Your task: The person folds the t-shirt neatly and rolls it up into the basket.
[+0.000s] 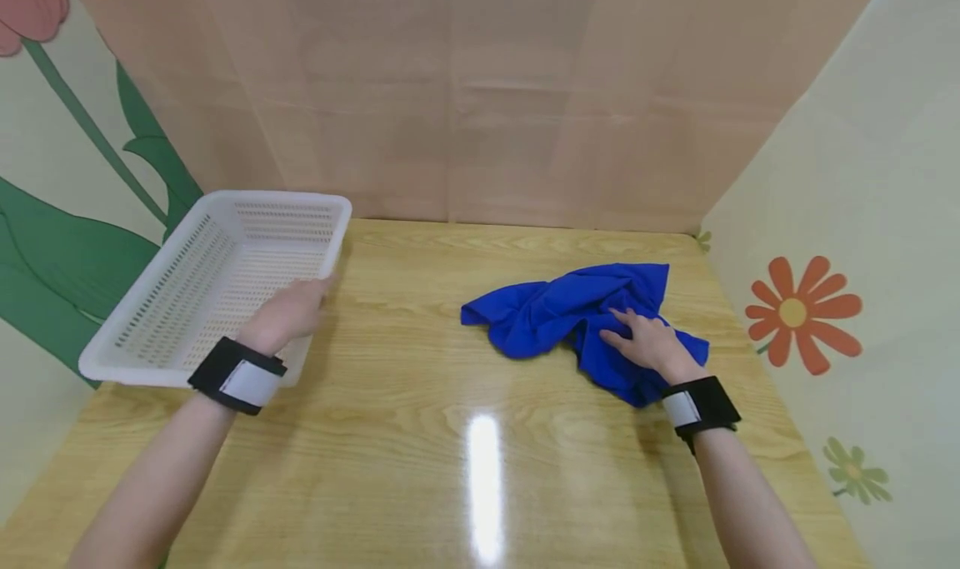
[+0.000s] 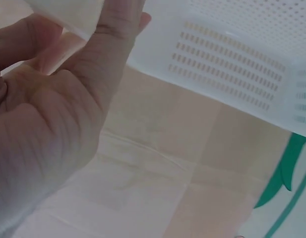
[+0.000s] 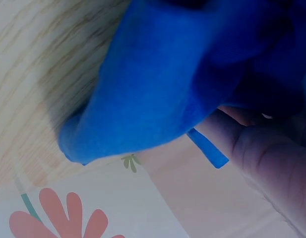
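Observation:
In the head view my left hand (image 1: 288,311) is at the right rim of a white plastic basket (image 1: 341,219). The left wrist view shows the thumb and fingers of this hand (image 2: 58,99) gripping the basket's edge (image 2: 157,64), fingertips partly out of frame. On the right, my right hand (image 1: 648,344) holds a crumpled blue cloth (image 1: 555,302) lying on the table, thumb and index finger apart with fabric between them. Up close in the right wrist view, the cloth (image 3: 143,84) hides most fingertips, and a narrow blue strip (image 3: 208,148) sticks out beside a finger.
A wood-grain table (image 1: 390,436) lies under everything, reflecting a bright light streak. Behind it hangs a beige sheet (image 1: 487,119). Flower-patterned walls stand at both sides, with a red flower (image 1: 802,315) at the right. The basket has slotted sides and no contents show inside it.

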{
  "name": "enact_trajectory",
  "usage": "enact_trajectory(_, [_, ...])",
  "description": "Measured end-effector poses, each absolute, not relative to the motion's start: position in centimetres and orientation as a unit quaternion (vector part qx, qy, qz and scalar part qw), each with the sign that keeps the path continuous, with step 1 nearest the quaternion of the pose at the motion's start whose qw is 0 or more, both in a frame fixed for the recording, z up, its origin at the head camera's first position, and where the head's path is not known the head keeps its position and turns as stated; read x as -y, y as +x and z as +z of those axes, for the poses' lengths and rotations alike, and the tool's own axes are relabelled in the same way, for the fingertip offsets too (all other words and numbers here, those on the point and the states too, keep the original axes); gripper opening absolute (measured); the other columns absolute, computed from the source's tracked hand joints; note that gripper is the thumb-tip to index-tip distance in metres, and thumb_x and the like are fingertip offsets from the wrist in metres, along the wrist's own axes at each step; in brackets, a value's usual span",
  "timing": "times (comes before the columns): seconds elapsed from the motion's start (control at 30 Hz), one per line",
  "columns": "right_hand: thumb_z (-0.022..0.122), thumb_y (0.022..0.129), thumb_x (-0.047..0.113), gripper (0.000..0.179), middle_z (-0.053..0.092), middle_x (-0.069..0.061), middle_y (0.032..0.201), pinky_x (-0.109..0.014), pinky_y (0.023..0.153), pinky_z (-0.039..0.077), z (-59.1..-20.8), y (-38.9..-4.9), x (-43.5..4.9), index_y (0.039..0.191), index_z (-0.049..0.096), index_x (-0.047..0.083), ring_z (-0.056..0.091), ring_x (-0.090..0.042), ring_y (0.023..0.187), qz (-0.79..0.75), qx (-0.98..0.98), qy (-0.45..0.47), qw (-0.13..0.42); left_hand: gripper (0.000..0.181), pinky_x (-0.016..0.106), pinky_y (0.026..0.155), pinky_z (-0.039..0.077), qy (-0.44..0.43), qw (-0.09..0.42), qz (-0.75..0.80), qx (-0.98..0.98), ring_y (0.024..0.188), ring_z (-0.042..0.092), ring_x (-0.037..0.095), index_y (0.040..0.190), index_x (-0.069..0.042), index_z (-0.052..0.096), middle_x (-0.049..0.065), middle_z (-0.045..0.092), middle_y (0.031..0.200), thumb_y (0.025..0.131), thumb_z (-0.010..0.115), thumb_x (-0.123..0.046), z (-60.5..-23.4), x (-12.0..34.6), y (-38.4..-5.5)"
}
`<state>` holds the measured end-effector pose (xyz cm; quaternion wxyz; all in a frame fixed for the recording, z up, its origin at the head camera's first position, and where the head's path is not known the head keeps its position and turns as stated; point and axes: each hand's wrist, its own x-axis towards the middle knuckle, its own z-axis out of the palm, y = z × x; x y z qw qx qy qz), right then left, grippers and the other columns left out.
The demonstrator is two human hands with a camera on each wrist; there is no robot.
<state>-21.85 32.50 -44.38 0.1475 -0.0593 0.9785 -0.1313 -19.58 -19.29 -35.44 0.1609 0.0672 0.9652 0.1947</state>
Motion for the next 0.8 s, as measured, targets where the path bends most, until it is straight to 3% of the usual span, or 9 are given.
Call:
enact_trajectory(0.2, [0.047,0.104,0.045,0.069,0.029,-0.038,0.156,-0.073,0.111,0.026,-44.5,-21.9,-32.6,0.156,0.031,0.002,0.028,-0.062,0.140,-0.132,-0.978,-0.060,0.149,0.053,0.036,0.071,0.052,0.049,0.157,0.178,-0.970,0.093,0.063,0.030,0.154,0.004,0.032,0.036,0.055,0.137,0.102,0.039,-0.004,-35.3,21.2,-20.3])
enact_trajectory(0.53, [0.048,0.104,0.044,0.069,0.029,-0.039,0.155,-0.074,0.110,0.027,-44.6,-21.8,-33.0,0.156,0.032,0.001,0.029,-0.062,0.139,-0.125,-0.980,-0.058,0.141,0.050,0.029,0.057,0.044,0.041,0.137,0.169,-0.975,0.076,0.058,0.026,0.150,0.005,0.037,0.035,0.062,0.122,0.101,0.042,-0.001,-35.2,22.3,-21.1])
enact_trajectory(0.7, [0.049,0.104,0.043,0.067,0.033,-0.038,0.153,-0.072,0.110,0.030,-44.6,-21.8,-32.8,0.154,0.036,0.001,0.033,-0.061,0.138,-0.115,-0.983,-0.064,0.128,0.050,0.029,0.056,0.041,0.042,0.137,0.165,-0.976,0.069,0.053,0.023,0.150,0.007,0.036,0.033,0.063,0.112,0.101,0.041,-0.001,-35.4,22.7,-21.9])
enact_trajectory(0.8, [0.051,0.104,0.042,0.065,0.035,-0.037,0.153,-0.072,0.110,0.030,-44.6,-21.6,-32.5,0.152,0.039,0.000,0.034,-0.060,0.138,-0.116,-0.984,-0.067,0.121,0.050,0.031,0.061,0.045,0.039,0.134,0.157,-0.978,0.076,0.057,0.027,0.149,0.008,0.036,0.036,0.061,0.121,0.100,0.041,0.001,-35.4,23.1,-22.5])
